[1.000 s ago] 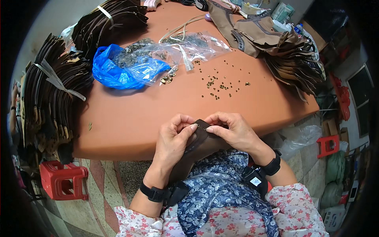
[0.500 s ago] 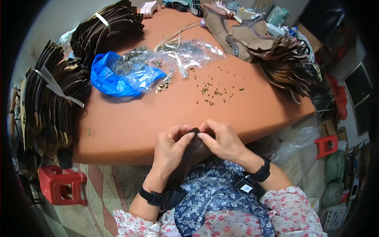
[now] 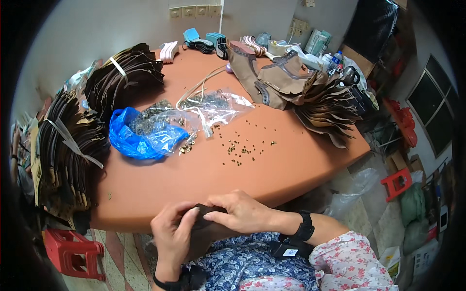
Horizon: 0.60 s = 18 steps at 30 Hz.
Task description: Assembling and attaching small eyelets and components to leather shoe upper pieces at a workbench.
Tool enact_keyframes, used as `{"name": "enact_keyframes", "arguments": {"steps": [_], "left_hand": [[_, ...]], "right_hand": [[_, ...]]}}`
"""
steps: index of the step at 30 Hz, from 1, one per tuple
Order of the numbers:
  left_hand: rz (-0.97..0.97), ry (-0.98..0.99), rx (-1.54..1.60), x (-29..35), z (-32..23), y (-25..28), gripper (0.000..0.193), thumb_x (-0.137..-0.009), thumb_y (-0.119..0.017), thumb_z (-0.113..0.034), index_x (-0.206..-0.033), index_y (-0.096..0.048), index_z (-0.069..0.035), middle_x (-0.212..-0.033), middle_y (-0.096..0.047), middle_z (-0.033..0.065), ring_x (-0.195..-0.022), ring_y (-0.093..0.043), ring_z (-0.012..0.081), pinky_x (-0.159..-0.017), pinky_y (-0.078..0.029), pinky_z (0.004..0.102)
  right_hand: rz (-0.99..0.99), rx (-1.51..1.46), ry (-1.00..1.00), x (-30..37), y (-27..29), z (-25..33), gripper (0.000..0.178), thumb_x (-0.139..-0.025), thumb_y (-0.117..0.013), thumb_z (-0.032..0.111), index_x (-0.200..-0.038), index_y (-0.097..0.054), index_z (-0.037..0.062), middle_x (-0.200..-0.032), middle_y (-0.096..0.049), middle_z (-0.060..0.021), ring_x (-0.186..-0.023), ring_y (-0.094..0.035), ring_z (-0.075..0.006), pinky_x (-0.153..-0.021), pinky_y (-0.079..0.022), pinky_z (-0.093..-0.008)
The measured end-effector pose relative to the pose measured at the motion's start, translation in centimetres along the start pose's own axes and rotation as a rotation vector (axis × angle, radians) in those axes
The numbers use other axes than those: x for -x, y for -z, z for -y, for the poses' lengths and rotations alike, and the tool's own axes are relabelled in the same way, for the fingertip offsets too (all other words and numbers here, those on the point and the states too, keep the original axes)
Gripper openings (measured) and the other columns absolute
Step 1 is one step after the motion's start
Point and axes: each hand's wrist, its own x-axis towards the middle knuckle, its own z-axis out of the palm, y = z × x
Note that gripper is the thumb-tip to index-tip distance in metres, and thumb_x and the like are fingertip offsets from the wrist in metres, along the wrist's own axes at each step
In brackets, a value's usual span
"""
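Observation:
Between both hands, just off the table's front edge, is a dark brown piece that looks like leather or fabric (image 3: 196, 246). My left hand (image 3: 171, 230) pinches it between thumb and bent fingers. From the other side, my right hand (image 3: 240, 212) grips its upper edge with thumb and fingertips. Part of the piece is hidden behind the fingers, and its lower part hangs over my lap. Beyond the hands, small brass-coloured metal bits (image 3: 238, 150) lie scattered on the orange-brown tabletop (image 3: 194, 184).
A blue plastic bag (image 3: 124, 138) and a clear bag of small metal parts (image 3: 221, 104) lie mid-table. Strapped stacks of dark cut pieces (image 3: 68, 150) stand at left. Brown cut pieces (image 3: 320, 109) pile at right. Red stools (image 3: 73, 254) stand on the floor.
The view has tilted upward, showing more wall. Both hands, still holding the dark brown piece, appear lower and farther left, with my right forearm now reaching more sideways.

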Motion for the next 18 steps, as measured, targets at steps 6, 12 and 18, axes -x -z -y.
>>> {"name": "enact_keyframes", "arguments": {"steps": [6, 12, 18], "left_hand": [[-0.384, -0.379, -0.136, 1.4, -3.1, 2.4, 0.030, -0.082, -0.064, -0.003, -0.110, -0.060, 0.004, -0.118, -0.057, 0.0180, -0.112, -0.053, 0.0289, -0.100, -0.039, 0.0372], [-0.342, -0.458, -0.311, -0.7, -0.5, 2.4, 0.023, -0.080, -0.062, 0.001, -0.103, -0.062, 0.003, -0.108, -0.061, 0.0171, -0.107, -0.057, 0.0329, -0.097, -0.042, 0.0426], [-0.179, -0.395, -0.489, -3.6, 5.0, 0.4, 0.020, -0.077, -0.064, 0.003, -0.097, -0.064, 0.001, -0.102, -0.062, 0.0158, -0.104, -0.056, 0.0373, -0.092, -0.045, 0.0445]], "right_hand": [[-0.170, -0.052, 0.081, -4.7, 7.9, 3.5, 0.012, -0.089, -0.064, 0.011, -0.095, -0.064, 0.0013, -0.080, -0.065, -0.0014, -0.071, -0.057, -0.0082, -0.066, -0.047, -0.0236], [-0.729, -0.247, 0.150, -8.5, 23.2, 2.4, 0.020, -0.085, -0.068, 0.008, -0.102, -0.066, -0.0031, -0.089, -0.068, -0.0060, -0.076, -0.064, -0.0120, -0.070, -0.054, -0.0266], [-1.128, 0.161, -0.025, -9.0, 38.0, -4.4, 0.022, -0.084, -0.069, 0.012, -0.097, -0.067, -0.0056, -0.089, -0.068, -0.0077, -0.073, -0.062, -0.0131, -0.068, -0.052, -0.0285]]}}
